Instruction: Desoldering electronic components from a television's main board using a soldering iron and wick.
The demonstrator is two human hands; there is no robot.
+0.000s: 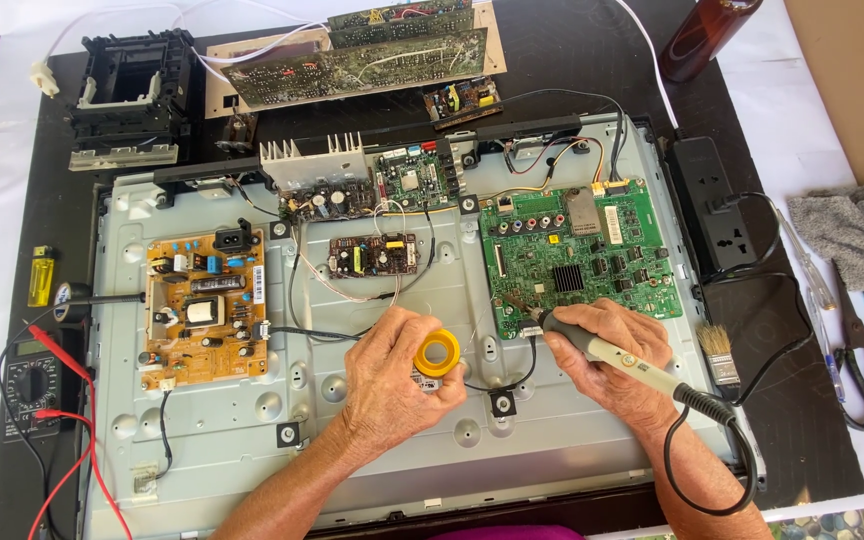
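The left hand (392, 375) pinches a yellow solder spool (438, 353) between its fingers, over the grey metal panel (252, 420). The right hand (607, 350), fingers wrapped tight, grips a soldering iron (602, 350), tip at the green circuit board (582, 260).

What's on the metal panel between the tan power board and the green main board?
Head view: a small dark circuit board with white wires looping round it sits between the tan power board and the green main board, on the grey metal panel.
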